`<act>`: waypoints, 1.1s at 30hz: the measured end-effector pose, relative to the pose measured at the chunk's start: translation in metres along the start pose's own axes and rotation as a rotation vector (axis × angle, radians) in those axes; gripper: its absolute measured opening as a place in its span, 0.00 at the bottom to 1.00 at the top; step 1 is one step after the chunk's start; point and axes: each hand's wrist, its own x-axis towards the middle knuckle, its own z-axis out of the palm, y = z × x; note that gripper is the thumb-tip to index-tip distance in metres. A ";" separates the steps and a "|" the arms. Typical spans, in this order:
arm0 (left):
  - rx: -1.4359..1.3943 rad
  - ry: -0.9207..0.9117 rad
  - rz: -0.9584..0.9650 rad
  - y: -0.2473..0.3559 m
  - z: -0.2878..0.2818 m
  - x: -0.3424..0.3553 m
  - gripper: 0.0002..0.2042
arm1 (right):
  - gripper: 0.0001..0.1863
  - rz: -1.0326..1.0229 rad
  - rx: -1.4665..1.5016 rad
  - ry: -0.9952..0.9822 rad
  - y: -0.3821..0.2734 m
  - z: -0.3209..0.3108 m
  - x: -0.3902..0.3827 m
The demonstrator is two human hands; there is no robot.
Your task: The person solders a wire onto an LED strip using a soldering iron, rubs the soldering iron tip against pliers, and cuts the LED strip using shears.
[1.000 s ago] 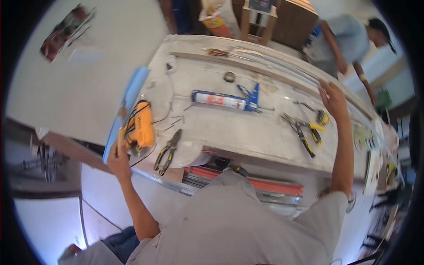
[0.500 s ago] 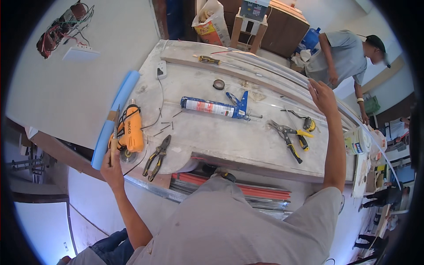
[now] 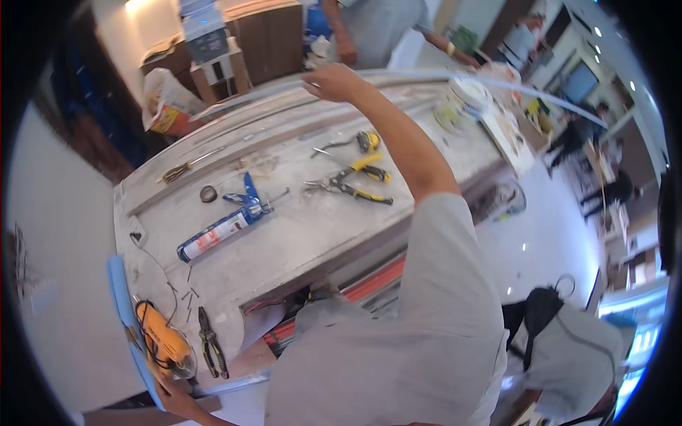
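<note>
My right hand (image 3: 332,81) reaches across the dusty grey worktable (image 3: 298,241) and closes on a long thin pale strip (image 3: 497,84) that arcs along the table's far edge. My left hand (image 3: 174,394) sits at the table's near left corner, fingers closed on the lower end of a blue strip (image 3: 126,312). Right beside that hand lie a yellow power tool (image 3: 165,346) with its cord and black pliers (image 3: 212,351). My grey-shirted torso hides the table's near edge.
On the table lie a blue caulking gun (image 3: 222,228), a tape roll (image 3: 207,193), loose screws (image 3: 186,290), yellow-handled pliers (image 3: 349,186) and a yellow tape measure (image 3: 367,140). A white bucket (image 3: 469,99) stands far right. Another person (image 3: 369,28) stands beyond the table; one more crouches at lower right (image 3: 568,355).
The view has swung, so the table now runs diagonally. My right arm is stretched further along the pale strip. My left hand stays by the blue strip and yellow tool.
</note>
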 end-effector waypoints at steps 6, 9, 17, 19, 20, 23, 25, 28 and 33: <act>0.097 -0.089 -0.070 0.036 0.011 0.006 0.20 | 0.16 0.013 -0.033 0.056 0.025 0.000 -0.009; 0.079 -0.061 0.016 0.035 0.017 0.011 0.21 | 0.16 0.039 -0.056 0.068 0.030 0.002 -0.023; 0.071 -0.023 0.065 0.032 0.004 -0.004 0.19 | 0.14 0.016 0.059 0.062 0.042 0.017 -0.026; -0.007 -0.089 0.025 0.035 0.009 -0.003 0.17 | 0.15 0.044 0.000 0.075 0.060 0.021 -0.037; 0.005 -0.042 -0.008 0.031 0.012 -0.003 0.17 | 0.14 0.051 -0.023 0.074 0.055 0.013 -0.039; -0.045 -0.027 -0.033 0.026 0.014 -0.005 0.16 | 0.14 0.096 -0.032 0.035 0.048 -0.007 -0.041; -0.142 -0.066 -0.052 0.033 0.008 -0.012 0.16 | 0.14 0.096 -0.029 -0.005 0.049 -0.005 -0.034; -0.107 -0.053 -0.059 0.034 0.002 -0.018 0.16 | 0.14 0.085 -0.042 -0.017 0.050 0.001 -0.027; -0.093 -0.098 -0.123 0.047 0.000 -0.020 0.16 | 0.14 0.103 -0.025 -0.057 0.059 -0.004 -0.025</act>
